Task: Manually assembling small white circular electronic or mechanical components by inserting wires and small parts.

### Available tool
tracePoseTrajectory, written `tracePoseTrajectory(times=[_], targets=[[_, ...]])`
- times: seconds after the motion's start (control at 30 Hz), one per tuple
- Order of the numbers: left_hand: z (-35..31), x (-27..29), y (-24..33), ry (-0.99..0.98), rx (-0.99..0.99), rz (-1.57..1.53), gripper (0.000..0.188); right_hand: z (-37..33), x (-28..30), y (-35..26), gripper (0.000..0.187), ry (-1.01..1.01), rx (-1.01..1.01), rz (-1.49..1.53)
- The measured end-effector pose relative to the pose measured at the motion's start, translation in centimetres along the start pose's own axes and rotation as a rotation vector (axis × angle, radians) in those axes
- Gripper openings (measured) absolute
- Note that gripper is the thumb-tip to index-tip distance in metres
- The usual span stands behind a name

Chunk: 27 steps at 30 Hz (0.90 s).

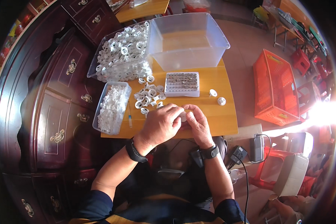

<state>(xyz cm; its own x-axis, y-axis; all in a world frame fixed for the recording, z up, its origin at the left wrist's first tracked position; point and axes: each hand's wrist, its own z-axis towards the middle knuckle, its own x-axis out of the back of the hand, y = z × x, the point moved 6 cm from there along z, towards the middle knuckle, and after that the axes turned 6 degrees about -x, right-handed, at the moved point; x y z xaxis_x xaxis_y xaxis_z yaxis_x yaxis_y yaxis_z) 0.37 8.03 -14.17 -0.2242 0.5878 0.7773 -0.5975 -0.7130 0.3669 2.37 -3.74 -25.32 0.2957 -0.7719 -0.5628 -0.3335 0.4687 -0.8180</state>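
Note:
Near the table's front edge, my left hand point(161, 121) and my right hand point(199, 126) meet with bent fingers. Both are closed on a small round white plastic part point(183, 116), largely covered by the fingers. Just beyond my left hand lies a loose pile of white ring-shaped parts point(148, 96). Behind my hands stands a white tray point(182, 94) with rows of small silvery round pieces. Two white round pieces, one a disc point(212, 93) and one a cap point(221, 101), lie to the right.
On the wooden table point(216, 123) stand a see-through bin point(190, 56), a bin heaped with white rings point(119, 56) and a tub point(119, 121) of small white pieces. A thin tool point(130, 121) lies beside the tub. Dark drawers point(58, 112) border the left; an orange crate point(274, 89) is right.

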Motion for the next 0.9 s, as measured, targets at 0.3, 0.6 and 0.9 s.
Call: tracePoseTrajectory(times=[0.3,0.6,0.9], targets=[[0.2,0.0,-0.2,-0.053,-0.044,-0.025,0.010,-0.3,-0.2,0.1,0.028,-0.036,0.034,0.032],[0.2,0.9,-0.4,0.016,0.069,-0.181,0.031,-0.3,0.0,-0.9,0.038,-0.028,0.159,0.027],[-0.3,0.4,0.3,0.035,-0.009,-0.080,0.039,-0.4,-0.2,-1.3,0.042,-0.041,0.181,0.003]])
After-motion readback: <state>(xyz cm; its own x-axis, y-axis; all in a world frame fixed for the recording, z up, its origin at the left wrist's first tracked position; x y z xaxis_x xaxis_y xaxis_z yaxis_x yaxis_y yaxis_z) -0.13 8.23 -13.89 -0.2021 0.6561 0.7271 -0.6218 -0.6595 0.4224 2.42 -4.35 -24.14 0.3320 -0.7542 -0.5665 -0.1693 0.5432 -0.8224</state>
